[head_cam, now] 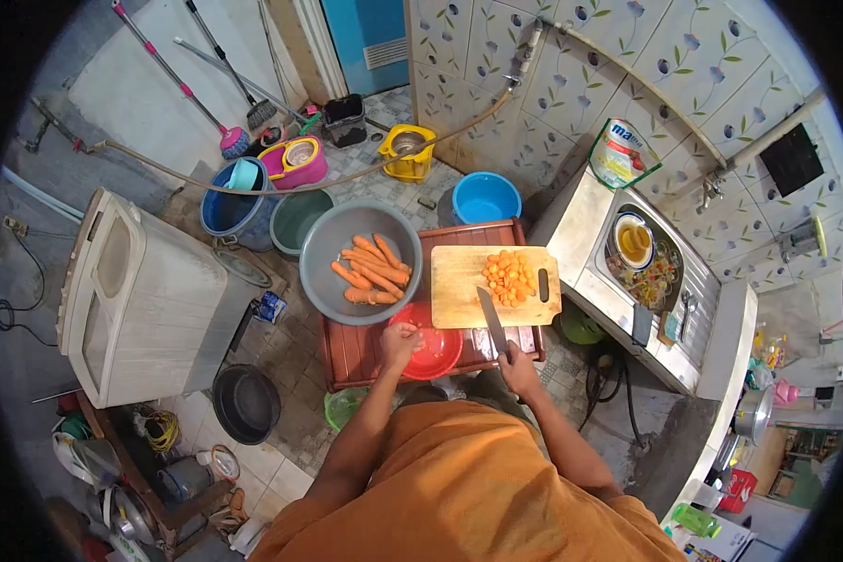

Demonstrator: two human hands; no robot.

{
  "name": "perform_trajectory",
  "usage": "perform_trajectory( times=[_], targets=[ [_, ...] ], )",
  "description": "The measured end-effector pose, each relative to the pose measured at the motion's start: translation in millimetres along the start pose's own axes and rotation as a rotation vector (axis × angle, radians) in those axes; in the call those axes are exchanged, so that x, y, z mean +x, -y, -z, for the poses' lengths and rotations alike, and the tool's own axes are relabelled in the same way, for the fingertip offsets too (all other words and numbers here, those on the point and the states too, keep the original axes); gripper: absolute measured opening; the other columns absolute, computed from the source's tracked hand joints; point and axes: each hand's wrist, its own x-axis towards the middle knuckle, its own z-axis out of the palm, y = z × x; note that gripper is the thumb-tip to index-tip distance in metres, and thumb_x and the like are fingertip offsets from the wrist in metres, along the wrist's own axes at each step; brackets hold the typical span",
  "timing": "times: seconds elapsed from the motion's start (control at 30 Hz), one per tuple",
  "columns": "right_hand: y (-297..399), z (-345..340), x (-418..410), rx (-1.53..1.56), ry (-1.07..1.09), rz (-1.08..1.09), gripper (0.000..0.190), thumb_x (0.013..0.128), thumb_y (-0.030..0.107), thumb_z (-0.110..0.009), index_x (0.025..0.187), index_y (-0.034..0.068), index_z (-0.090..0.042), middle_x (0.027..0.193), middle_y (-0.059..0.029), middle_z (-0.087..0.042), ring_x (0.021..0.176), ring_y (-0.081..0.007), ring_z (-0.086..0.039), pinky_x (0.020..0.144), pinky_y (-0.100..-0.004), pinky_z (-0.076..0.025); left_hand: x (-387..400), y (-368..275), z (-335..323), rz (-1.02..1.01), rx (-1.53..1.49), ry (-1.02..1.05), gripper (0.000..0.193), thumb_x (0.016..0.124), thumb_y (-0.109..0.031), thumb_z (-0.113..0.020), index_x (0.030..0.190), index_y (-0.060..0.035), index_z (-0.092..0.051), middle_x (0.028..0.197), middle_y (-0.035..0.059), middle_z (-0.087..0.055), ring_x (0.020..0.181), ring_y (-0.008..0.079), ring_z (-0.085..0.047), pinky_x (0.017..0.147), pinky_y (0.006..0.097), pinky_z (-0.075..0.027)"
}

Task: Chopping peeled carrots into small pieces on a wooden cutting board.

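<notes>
My right hand (518,371) grips the handle of a kitchen knife (492,319), its blade lying over the front of a wooden cutting board (456,281). Sliced carrot pieces (511,279) are heaped on the board's right half, beside its handle slot. Over the left rim of a red plastic basin (439,355) is my left hand (402,345), fingers curled; whether something small is between them cannot be made out. A few orange bits lie in that basin. Whole carrots (374,270) rest in a large grey basin (316,281) to the left of the board.
A low reddish-brown wooden table (355,355) carries the basins and board. On the right, a steel sink (681,281) holds dishes. A blue basin (487,199) stands behind the table. To the left are a washing machine (154,295) and a black basin (246,404). A hose (365,171) crosses the back.
</notes>
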Motion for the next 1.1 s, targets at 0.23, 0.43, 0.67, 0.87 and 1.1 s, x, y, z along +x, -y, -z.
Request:
perform_trajectory(
  times=[0.23, 0.43, 0.67, 0.87, 1.1],
  targets=[
    [13.9, -15.7, -13.8, 0.040, 0.206, 0.031, 0.032, 0.090, 0.022, -0.052, 0.110, -0.002, -0.054, 0.091, -0.0286, -0.062, 0.090, -0.0427, -0.061, 0.079, -0.0442, -0.048, -1.0, 1.0, 5.5, -0.279, 0.343, -0.081, 0.013, 0.078, -0.001, -0.070, 0.090, 0.0010, -0.065, 0.083, 0.0108, -0.070, 0.072, 0.0147, -0.068, 0.066, 0.0272, -0.053],
    [29.0, -29.5, -18.3, -0.022, 0.355, 0.080, 0.039, 0.088, 0.022, -0.053, 0.117, -0.003, -0.052, 0.097, -0.0296, -0.061, 0.097, -0.0444, -0.058, 0.083, -0.0450, -0.047, 3.2, -2.8, 11.6, -0.383, 0.390, -0.148, 0.010, 0.086, -0.003, -0.064, 0.095, 0.0007, -0.062, 0.083, 0.0059, -0.066, 0.078, 0.0109, -0.063, 0.069, 0.0246, -0.050],
    [29.0, -29.6, -18.9, 0.114, 0.270, 0.075, 0.036, 0.087, 0.018, -0.055, 0.117, -0.001, -0.053, 0.099, -0.0290, -0.062, 0.098, -0.0428, -0.059, 0.084, -0.0445, -0.047, 0.9, -9.1, 10.6, -0.432, 0.336, -0.130, 0.016, 0.088, -0.009, -0.063, 0.101, -0.0014, -0.064, 0.087, 0.0105, -0.068, 0.075, 0.0169, -0.065, 0.069, 0.0292, -0.051],
    [32.2, -10.7, -30.2, 0.133, 0.064, -0.015, 0.034, 0.087, 0.017, -0.055, 0.116, 0.000, -0.053, 0.095, -0.0275, -0.063, 0.092, -0.0429, -0.061, 0.079, -0.0440, -0.049, -17.4, -65.1, -37.5, -0.574, 0.383, -0.174, 0.010, 0.089, 0.001, -0.057, 0.097, 0.0020, -0.061, 0.082, 0.0043, -0.060, 0.075, 0.0097, -0.060, 0.066, 0.0240, -0.048],
    [7.7, -8.0, -47.9, 0.221, -0.177, -0.019, 0.025, 0.089, 0.013, -0.054, 0.109, -0.001, -0.055, 0.073, -0.0243, -0.061, 0.066, -0.0356, -0.064, 0.061, -0.0400, -0.048, 33.3, -85.6, -94.2, -0.778, 0.513, 0.005, 0.021, 0.078, 0.008, -0.059, 0.097, 0.0007, -0.063, 0.090, 0.0120, -0.062, 0.077, 0.0208, -0.065, 0.067, 0.0280, -0.051]
  ],
)
